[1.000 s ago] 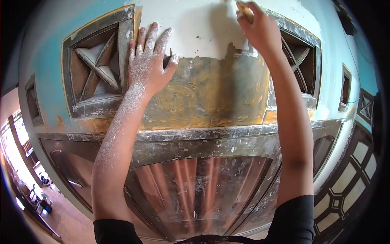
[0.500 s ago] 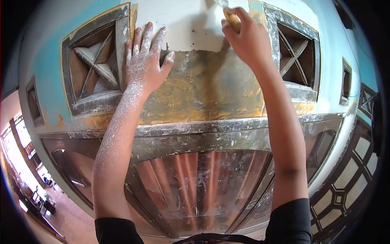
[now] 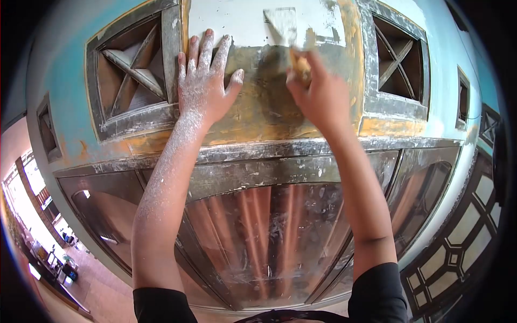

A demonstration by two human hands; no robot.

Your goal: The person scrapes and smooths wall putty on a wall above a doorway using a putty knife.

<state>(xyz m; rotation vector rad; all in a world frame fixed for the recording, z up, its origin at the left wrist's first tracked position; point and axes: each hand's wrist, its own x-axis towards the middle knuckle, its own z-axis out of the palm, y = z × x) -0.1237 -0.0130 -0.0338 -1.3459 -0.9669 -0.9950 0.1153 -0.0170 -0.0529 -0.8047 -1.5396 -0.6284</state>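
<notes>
My right hand [image 3: 322, 91] is wrapped around the wooden handle of a putty knife [image 3: 283, 27]. Its broad blade, smeared with pale residue, lies over the white upper part of the wall panel [image 3: 231, 16]; motion blurs the hand a little. Below the white layer, the panel shows a bare brown and ochre surface [image 3: 261, 102] with a ragged boundary. My left hand [image 3: 204, 81], dusted with white powder up the forearm, rests flat against the panel's left side, fingers spread and pointing up. It holds nothing.
Framed vents with crossed slats flank the panel, a left vent [image 3: 132, 67] and a right vent [image 3: 398, 59]. A paint-spattered wooden ledge [image 3: 258, 153] runs beneath, above glass [image 3: 269, 237] with reddish curtains behind. At far right is a dark lattice door [image 3: 458, 242]; a bright doorway [image 3: 35, 183] lies left.
My right hand and the putty knife have come down and slightly left, bringing the blade fully into view. My left hand stays on the panel. The whole view has shifted slightly.
</notes>
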